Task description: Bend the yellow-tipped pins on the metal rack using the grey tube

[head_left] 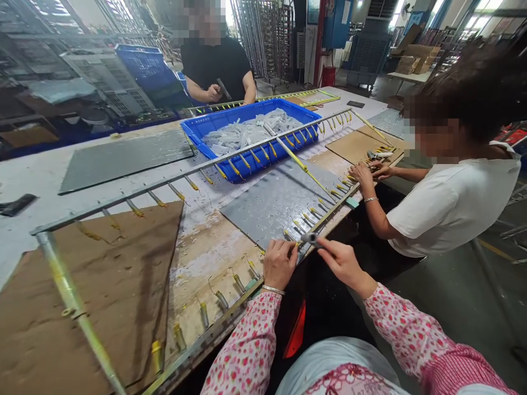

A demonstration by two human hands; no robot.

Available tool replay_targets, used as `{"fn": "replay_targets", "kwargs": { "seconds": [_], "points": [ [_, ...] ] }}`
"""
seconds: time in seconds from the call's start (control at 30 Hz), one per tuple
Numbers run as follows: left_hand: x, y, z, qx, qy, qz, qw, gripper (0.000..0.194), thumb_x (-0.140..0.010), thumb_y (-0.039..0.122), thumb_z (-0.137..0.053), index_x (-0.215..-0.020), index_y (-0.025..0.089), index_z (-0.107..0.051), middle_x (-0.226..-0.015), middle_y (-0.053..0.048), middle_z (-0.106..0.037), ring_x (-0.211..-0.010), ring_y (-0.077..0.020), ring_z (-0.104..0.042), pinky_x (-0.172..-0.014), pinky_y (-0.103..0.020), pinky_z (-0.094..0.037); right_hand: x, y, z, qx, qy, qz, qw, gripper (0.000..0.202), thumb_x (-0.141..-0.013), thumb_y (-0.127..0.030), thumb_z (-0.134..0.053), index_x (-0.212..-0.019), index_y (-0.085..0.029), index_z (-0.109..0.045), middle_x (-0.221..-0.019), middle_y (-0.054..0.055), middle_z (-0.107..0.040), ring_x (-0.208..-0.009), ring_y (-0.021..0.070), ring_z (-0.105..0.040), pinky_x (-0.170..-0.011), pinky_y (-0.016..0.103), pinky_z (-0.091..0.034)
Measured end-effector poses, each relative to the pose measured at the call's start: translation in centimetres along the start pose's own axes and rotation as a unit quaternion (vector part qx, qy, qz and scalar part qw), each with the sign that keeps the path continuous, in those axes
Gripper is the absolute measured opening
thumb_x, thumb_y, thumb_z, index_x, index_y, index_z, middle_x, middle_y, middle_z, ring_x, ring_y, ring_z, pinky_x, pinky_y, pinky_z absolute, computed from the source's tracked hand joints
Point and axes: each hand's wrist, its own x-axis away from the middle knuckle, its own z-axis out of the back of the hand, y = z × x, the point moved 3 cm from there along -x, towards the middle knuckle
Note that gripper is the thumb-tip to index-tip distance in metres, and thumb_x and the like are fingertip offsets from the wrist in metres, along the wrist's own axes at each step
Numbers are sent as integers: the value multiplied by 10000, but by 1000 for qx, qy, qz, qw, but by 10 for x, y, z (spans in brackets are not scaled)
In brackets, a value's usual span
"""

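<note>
A long metal frame (135, 192) with a row of short grey and yellow tubes along each rail lies across the table. My left hand (280, 264) is at its near rail, thumb and fingers pinched close to a yellow tube end; what they hold is hidden. Just to the right, my right hand (341, 264) is closed around a short dark grey metal tool (309, 238) with a round, hollow-looking end. The tool is over the rail, close to my left fingertips. Thin curved wires stick out of several tubes.
A blue crate (247, 164) of clear plastic pieces stands mid-table. Grey boards (272, 197) and a brown board (102, 307) lie on the table. A co-worker in white (457, 203) works at the right; another in black (216, 68) holds a metal tool across the table.
</note>
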Motion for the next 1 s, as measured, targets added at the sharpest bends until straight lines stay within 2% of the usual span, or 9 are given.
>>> {"fn": "replay_targets", "kwargs": {
  "seconds": [0.1,0.27,0.43,0.6,0.67,0.77,0.83,0.93,1.0],
  "points": [
    [0,1,0,2,-3,1,1000,102,-919,205,-561,-889,185,-656,-830,-53,-628,-840,-225,-513,-759,-353,-435,0,0,-1,15,-46,-26,998,317,-987,-310,-516,-1264,-230,-648,-883,59,-734,-740,175,-689,-717,281,-561],
    [0,1,1,-5,-1,7,1000,122,-923,214,-541,-877,188,-651,-820,-56,-619,-844,-228,-521,-767,-357,-437,1,-9,6,-26,27,28,999,318,-982,-295,-514,-1263,-226,-644,-855,56,-720,-670,159,-654,-626,265,-539],
    [-1,1,2,-2,-6,4,1000,119,-925,222,-545,-876,194,-650,-830,-53,-627,-839,-228,-523,-765,-358,-438,3,-1,-7,14,-43,-12,999,329,-991,-304,-501,-1282,-230,-637,-922,70,-741,-754,182,-697,-710,281,-567],
    [0,1,2,0,1,8,1000,106,-919,215,-556,-870,190,-647,-824,-52,-624,-839,-229,-522,-765,-355,-439,0,-6,8,-33,50,35,998,332,-964,-269,-546,-1284,-245,-631,-978,66,-737,-770,182,-694,-695,283,-569],
    [0,1,2,2,1,8,1000,96,-914,204,-564,-872,189,-649,-822,-50,-625,-836,-227,-520,-763,-353,-438,1,-2,6,-27,34,29,999,319,-967,-281,-539,-1263,-235,-646,-950,65,-742,-747,184,-698,-680,284,-574],
    [0,1,1,4,-3,6,1000,92,-915,200,-568,-881,190,-654,-831,-50,-630,-843,-225,-523,-772,-353,-437,5,5,-2,-3,-31,-14,999,318,-976,-300,-525,-1256,-225,-654,-947,71,-748,-796,201,-715,-735,299,-586],
    [0,1,1,7,-2,6,1000,93,-916,202,-571,-875,191,-654,-830,-49,-632,-844,-225,-525,-773,-351,-435,6,5,2,-4,-15,-17,1000,322,-973,-295,-532,-1266,-225,-647,-966,76,-746,-836,210,-716,-768,310,-584],
    [0,1,1,7,7,6,1000,91,-912,200,-578,-863,183,-653,-821,-50,-631,-837,-225,-520,-769,-350,-430,6,0,9,-16,40,23,999,326,-968,-290,-545,-1274,-229,-639,-954,74,-740,-819,202,-707,-737,299,-578],
    [0,1,1,7,10,4,1000,89,-910,196,-582,-863,180,-654,-816,-49,-632,-828,-224,-516,-767,-349,-427,5,-1,7,-5,26,33,999,323,-977,-307,-530,-1268,-224,-643,-909,70,-739,-766,191,-701,-695,283,-570]
  ]
}}
